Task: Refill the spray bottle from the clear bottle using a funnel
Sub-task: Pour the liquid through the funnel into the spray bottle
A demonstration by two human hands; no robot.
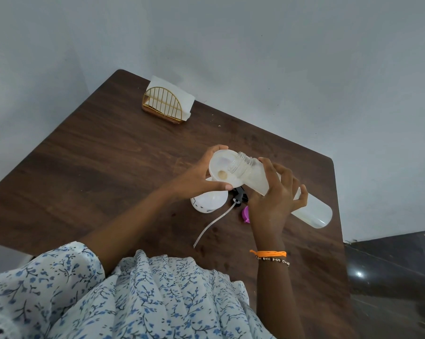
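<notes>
A dark wooden table (pixel 108 167) is standing against a pale wall. Near its centre, the left hand (pixel 196 177) is gripping the rim of the white funnel (pixel 222 171), steadying it over the spray bottle (pixel 209 201) directly beneath. The right hand (pixel 277 192) is wrapping around the clear bottle (pixel 311 211), tipping its open mouth into the funnel from four o'clock so liquid drains inward. The removed spray head (pixel 239 195) and a purple cap (pixel 245 214) are lying at the funnel's five o'clock; a napkin holder (pixel 163 104) is sitting at eleven.

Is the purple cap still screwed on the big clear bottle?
No, the clear bottle has a bare open mouth tipped over the funnel, and the purple cap lies on the table.
</notes>
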